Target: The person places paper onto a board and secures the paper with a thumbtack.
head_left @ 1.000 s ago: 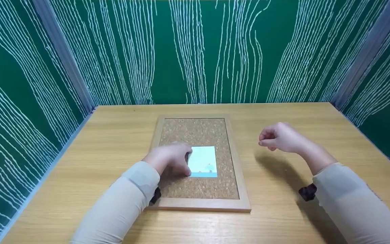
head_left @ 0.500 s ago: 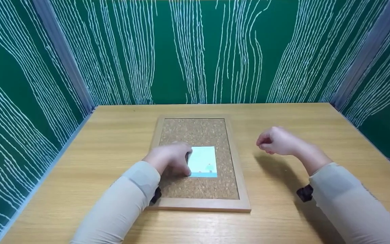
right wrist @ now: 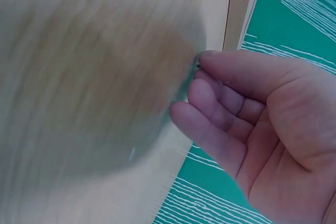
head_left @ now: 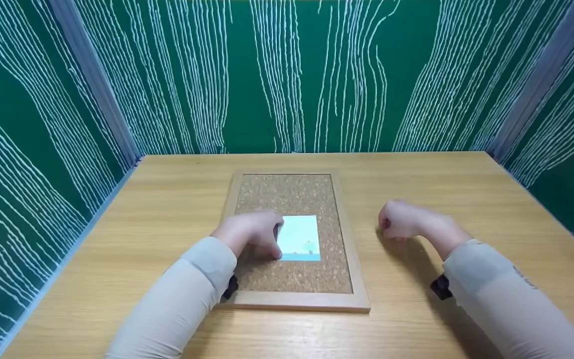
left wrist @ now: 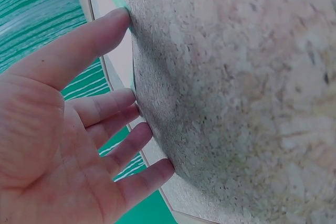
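Left hand [head_left: 252, 232] — loosely spread, gripping nothing — touches the note [head_left: 299, 235] along its left edge on the board [head_left: 292, 279], likely steadying it; right hand [head_left: 409, 219], curled over the table [head_left: 167, 194], seems to pinch a dark speck [right wrist: 198, 66].

A rectangular brown cork board [head_left: 287, 193] is showing a rough, speckled, matt surface inside its smooth, pale wooden frame [head_left: 297, 300]. A square white-and-blue sheet [head_left: 299, 234], seemingly paper, is looking smooth. The yellow-brown wood-grain tabletop [head_left: 152, 224] is gleaming softly. Two long beige cloth sleeves [head_left: 167, 301] are looking matt and lightly creased.
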Action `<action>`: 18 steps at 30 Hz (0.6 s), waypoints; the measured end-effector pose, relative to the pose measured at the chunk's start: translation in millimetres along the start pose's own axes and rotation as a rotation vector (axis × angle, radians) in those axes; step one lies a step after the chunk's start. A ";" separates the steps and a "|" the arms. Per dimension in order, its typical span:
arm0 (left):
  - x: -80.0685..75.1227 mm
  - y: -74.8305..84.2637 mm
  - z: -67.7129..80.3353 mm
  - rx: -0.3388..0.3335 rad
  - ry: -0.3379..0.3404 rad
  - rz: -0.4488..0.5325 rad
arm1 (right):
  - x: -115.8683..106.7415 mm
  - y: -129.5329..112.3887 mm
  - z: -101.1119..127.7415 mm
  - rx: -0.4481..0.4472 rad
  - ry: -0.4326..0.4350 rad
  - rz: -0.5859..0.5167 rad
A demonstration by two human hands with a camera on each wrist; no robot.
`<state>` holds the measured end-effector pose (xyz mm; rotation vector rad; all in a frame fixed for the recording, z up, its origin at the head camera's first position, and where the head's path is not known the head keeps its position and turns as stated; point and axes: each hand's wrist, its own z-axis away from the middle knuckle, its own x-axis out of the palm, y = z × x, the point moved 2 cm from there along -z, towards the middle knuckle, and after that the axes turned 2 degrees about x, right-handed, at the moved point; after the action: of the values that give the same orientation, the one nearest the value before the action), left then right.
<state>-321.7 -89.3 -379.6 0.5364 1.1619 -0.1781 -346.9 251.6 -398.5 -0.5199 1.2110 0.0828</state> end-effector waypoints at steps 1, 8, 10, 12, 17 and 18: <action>-0.3 0.2 0.3 0.001 0.000 -0.001 | 0.3 -0.7 -0.1 0.008 -0.006 0.004; 0.4 -0.1 -0.7 0.001 0.007 -0.008 | 0.2 -4.4 0.4 0.014 -0.010 0.006; 0.9 -0.3 -1.2 -0.005 0.008 -0.010 | -0.2 -4.4 0.8 0.006 -0.017 0.002; 1.2 -0.3 -1.1 -0.013 0.009 -0.010 | -0.8 -3.9 1.4 -0.003 -0.024 -0.007; 1.4 0.0 -1.3 -0.003 0.012 -0.029 | -6.7 -3.4 4.2 -0.067 -0.022 -0.035; 1.2 0.1 -1.3 -0.002 0.015 -0.028 | -8.9 -3.3 5.1 -0.077 -0.017 -0.040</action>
<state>-322.2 -88.3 -381.0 0.5206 1.1845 -0.1978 -344.6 252.7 -388.0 -0.6089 1.1836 0.0999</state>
